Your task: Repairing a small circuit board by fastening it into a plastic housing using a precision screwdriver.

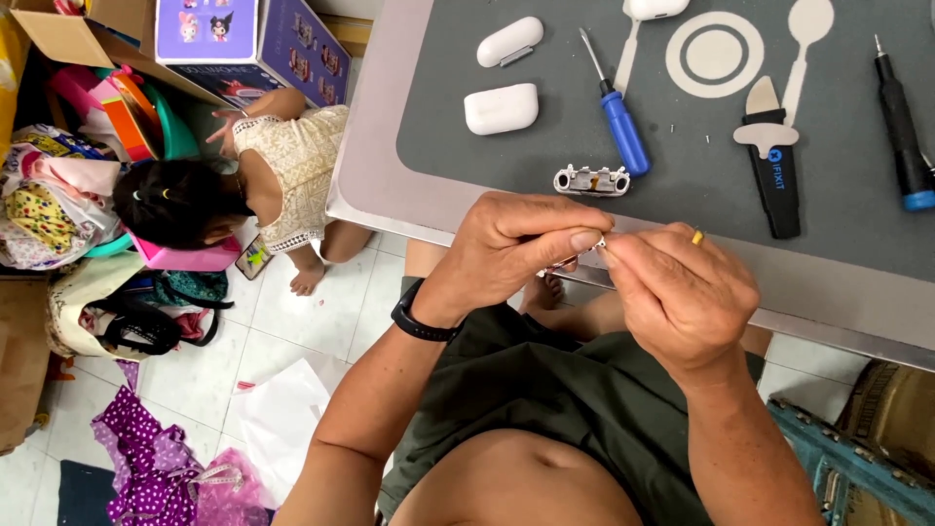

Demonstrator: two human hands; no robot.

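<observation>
Purple printed carton (255,44) on the floor at upper left, brown cardboard box (73,34) just beside it

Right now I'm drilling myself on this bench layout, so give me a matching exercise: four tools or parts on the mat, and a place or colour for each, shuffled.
Things:
1. screwdriver
2. pry tool
3. small metal part
4. white case piece

Descriptions:
A. black handle, pale flat blade
B. blue handle
C. lies nearest the hands, just beyond the left hand and right hand
D. rounded, left of the blue handle

Pairs: 1-B, 2-A, 3-C, 4-D
</observation>
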